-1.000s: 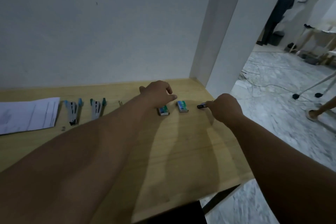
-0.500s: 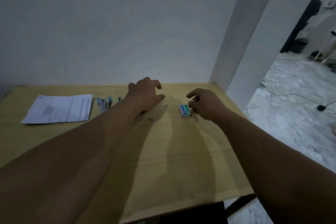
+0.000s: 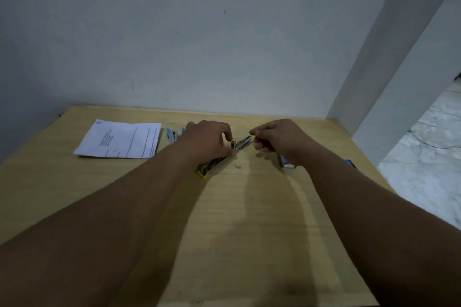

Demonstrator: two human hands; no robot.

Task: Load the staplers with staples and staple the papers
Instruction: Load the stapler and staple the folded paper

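On the wooden table (image 3: 249,219), both hands, left (image 3: 207,139) and right (image 3: 279,137), grip an opened stapler (image 3: 224,154).

so on the table (image 3: 249,232): two staplers, one opened flat (image 3: 225,156) and one blue (image 3: 172,135) near the back edge; one paper stack (image 3: 119,141); two staple boxes (image 3: 287,163) (image 3: 351,164); two hands (image 3: 207,141) (image 3: 279,137)

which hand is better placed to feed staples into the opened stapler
Right. The right hand has pinched fingertips at the far end of the opened stapler, while the left hand steadies it on the table.
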